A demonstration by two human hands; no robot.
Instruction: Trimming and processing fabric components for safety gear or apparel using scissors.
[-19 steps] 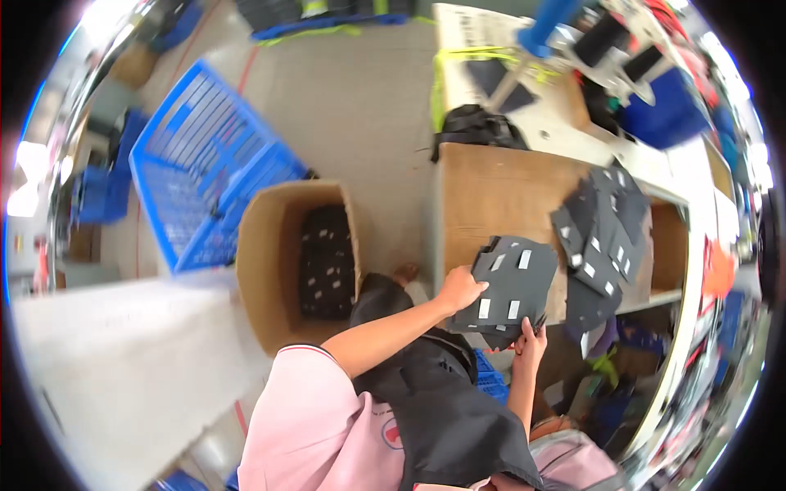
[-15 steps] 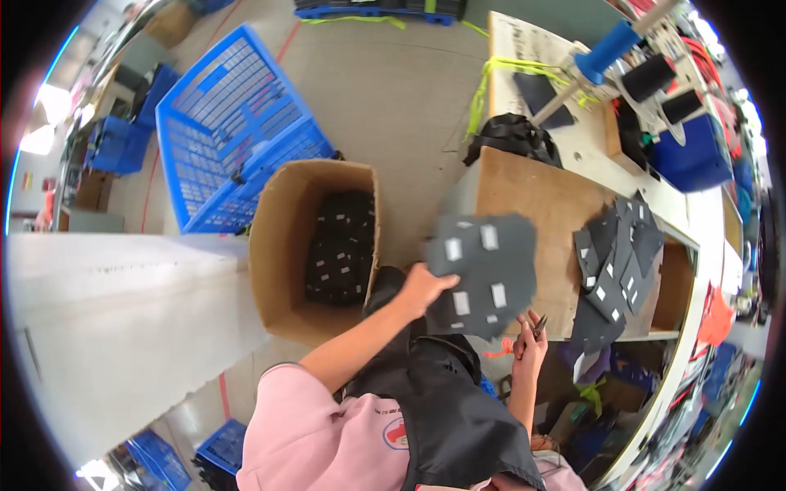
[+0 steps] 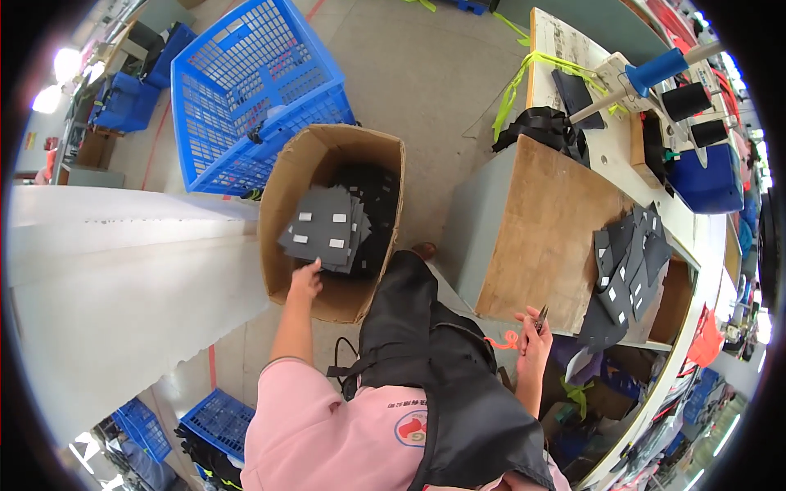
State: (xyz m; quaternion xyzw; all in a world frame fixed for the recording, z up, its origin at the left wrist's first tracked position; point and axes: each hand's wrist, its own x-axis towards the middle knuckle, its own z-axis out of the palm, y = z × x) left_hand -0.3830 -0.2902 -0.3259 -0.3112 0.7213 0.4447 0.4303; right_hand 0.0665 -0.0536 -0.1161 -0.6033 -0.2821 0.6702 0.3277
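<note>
left hand point(image 3: 305, 280) pinching grey panel point(image 3: 321, 231) over cardboard box point(image 3: 286, 176)

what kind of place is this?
Likely a small workshop or factory floor for cut fabric or leather parts: dark cut pieces spread on a wooden workbench, more stacked in a cardboard box, and blue plastic crates on bare concrete.

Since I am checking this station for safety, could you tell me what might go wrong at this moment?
The left hand holds a stack of dark panels by one edge over the cardboard box; with so little grip, the stack might fan out or slide off crooked. The right hand holds small snips while the person leans sideways, so the tips might catch the black apron or the wooden table's edge.
</note>
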